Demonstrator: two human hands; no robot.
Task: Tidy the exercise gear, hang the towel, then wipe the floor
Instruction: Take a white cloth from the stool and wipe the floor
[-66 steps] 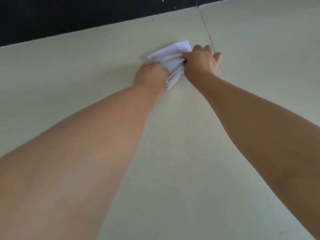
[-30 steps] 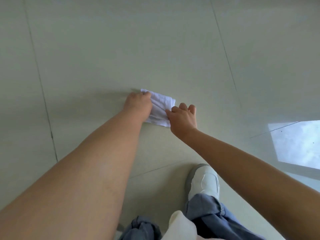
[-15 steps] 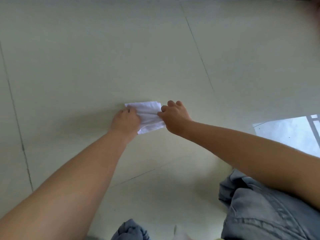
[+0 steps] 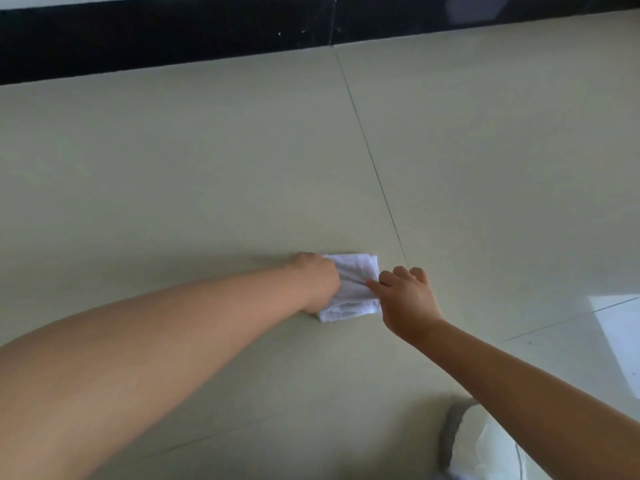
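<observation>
There is only the one view, from a camera worn on the person's head, so nothing is shared with a second. It looks forward and steeply down onto the pale beige tiled floor (image 4: 173,174), from close above it. Both bare forearms reach away from the lens. The black skirting band (image 4: 145,39) crosses the top edge, and a white and grey shoe (image 4: 478,445) sits at the bottom right.
</observation>
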